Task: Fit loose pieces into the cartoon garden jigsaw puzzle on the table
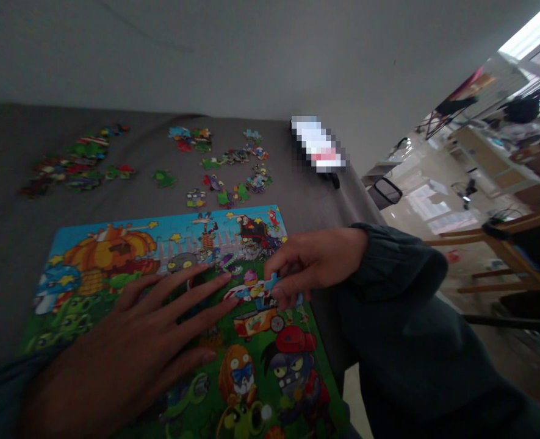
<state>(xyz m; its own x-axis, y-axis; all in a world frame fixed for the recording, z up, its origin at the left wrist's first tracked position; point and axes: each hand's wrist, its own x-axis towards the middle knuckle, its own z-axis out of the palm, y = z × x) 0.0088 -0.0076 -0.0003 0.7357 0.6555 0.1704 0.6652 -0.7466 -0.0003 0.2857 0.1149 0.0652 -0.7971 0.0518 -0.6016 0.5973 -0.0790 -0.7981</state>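
Note:
A cartoon jigsaw puzzle (237, 347) with a pumpkin and zombie figures lies in front of me, its pieces mostly joined. My left hand (155, 335) rests flat across its middle, fingers spread, and covers part of the picture. At the right side of the puzzle, my right hand (313, 262) pinches a small blue puzzle piece (272, 281) between thumb and fingers, just over the striped cart picture. Whether that piece touches the board, I cannot tell.
Beyond the puzzle, loose pieces lie in a heap (84, 152) at the left and a scattered group (235, 164) in the middle. A phone (318, 143) with a lit, blurred screen leans near the wall. The grey cloth (160, 204) ends at the right, where a wooden chair (493, 238) stands.

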